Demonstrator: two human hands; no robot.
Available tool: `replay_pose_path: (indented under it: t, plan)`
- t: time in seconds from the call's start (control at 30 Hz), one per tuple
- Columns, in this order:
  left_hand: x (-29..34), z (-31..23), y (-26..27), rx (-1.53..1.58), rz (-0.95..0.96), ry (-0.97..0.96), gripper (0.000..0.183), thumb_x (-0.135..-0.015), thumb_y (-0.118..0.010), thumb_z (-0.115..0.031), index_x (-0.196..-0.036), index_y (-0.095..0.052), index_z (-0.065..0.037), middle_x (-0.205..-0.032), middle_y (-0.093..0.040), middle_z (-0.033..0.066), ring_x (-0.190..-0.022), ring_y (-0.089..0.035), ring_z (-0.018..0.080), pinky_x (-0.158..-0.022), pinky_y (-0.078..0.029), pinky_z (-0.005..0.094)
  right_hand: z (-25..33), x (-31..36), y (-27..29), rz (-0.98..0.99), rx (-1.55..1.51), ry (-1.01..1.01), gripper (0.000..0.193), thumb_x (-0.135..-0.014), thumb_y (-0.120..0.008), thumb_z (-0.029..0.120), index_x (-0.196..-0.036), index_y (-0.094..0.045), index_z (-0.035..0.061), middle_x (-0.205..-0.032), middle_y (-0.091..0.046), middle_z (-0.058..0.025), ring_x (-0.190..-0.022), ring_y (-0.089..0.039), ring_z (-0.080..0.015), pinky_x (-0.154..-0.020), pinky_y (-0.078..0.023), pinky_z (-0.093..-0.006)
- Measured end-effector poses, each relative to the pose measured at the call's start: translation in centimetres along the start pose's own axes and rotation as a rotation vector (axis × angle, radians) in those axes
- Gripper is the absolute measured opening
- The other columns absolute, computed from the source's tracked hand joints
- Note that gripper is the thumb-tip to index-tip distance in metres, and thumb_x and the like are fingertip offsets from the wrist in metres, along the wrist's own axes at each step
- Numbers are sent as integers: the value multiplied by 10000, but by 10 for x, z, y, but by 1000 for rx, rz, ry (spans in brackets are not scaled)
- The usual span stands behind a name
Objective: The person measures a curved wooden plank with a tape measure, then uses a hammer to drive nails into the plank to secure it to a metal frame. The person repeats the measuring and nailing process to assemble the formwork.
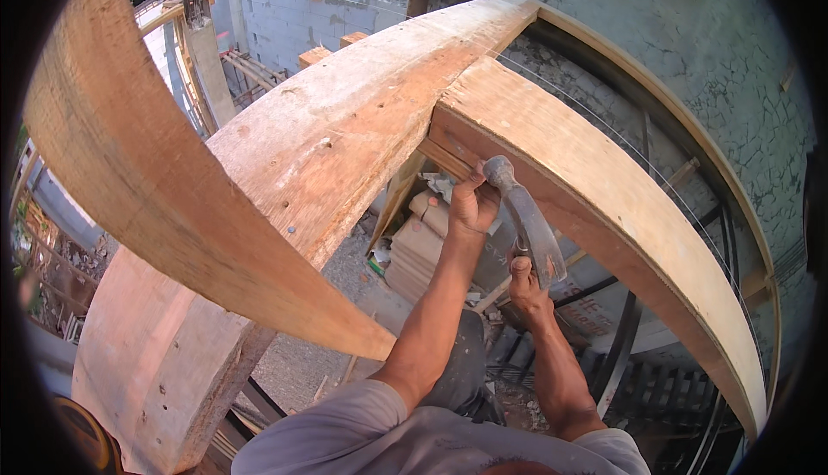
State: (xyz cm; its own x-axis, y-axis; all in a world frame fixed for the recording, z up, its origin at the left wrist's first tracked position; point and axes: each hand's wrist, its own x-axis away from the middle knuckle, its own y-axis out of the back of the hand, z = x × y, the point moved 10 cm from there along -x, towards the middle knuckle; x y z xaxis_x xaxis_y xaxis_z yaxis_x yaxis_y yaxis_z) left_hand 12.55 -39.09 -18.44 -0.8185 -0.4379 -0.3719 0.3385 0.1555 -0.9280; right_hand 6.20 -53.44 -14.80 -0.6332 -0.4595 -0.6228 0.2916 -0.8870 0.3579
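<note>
My right hand [526, 287] is closed around the handle of a claw hammer [530, 220], below its metal head. The striking face of the hammer is close to my left hand [471, 203]. My left fingers are pinched together against the brown side face of a long wooden formwork beam [595, 151], near its left end. Whatever they hold, possibly a nail, is too small or hidden to make out. At that end the beam meets a wide, pale-dusted wooden panel [336, 125] with nail heads and holes in it.
A loose-looking plank [172, 173] slants across the left foreground over the panel. Stacked brown paper sacks [418, 246] stand below the beams. A cracked grey wall [716, 52] rises at right, with a thin string [595, 117] stretched near the beam. Block walls [302, 13] stand behind.
</note>
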Motion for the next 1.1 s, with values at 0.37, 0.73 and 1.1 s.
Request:
replay_pose_path:
  t: [0.37, 0.73, 1.1]
  plan:
    - [-5, -5, 19, -240, -146, -21, 521, -772, -752, -264, -1205, -527, -79, -1161, -588, 58, -1079, -587, 220, -1006, -472, 406, -61, -2, -18, 15, 171, -181, 346, -897, -618, 339, -775, -555, 21, -634, -536, -72, -592, -490, -110, -544, -403, -289]
    - [-5, -3, 10, -134, -118, -11, 551, -771, -773, -154, -1254, -511, -104, -1178, -583, 32, -1146, -560, 202, -1005, -476, 408, -11, -8, -9, -126, -60, 269, 351, -879, -654, 295, -719, -494, 27, -574, -490, -64, -511, -451, -154, -475, -370, -351]
    - [-11, 1, 14, -92, -114, 39, 688, -746, -820, -165, -1331, -469, -76, -1251, -575, 81, -1172, -556, 260, -1006, -476, 442, 34, -3, 16, -231, -476, 556, 743, -815, -500, 765, -835, -490, 23, -619, -440, -51, -525, -468, -177, -502, -426, -339]
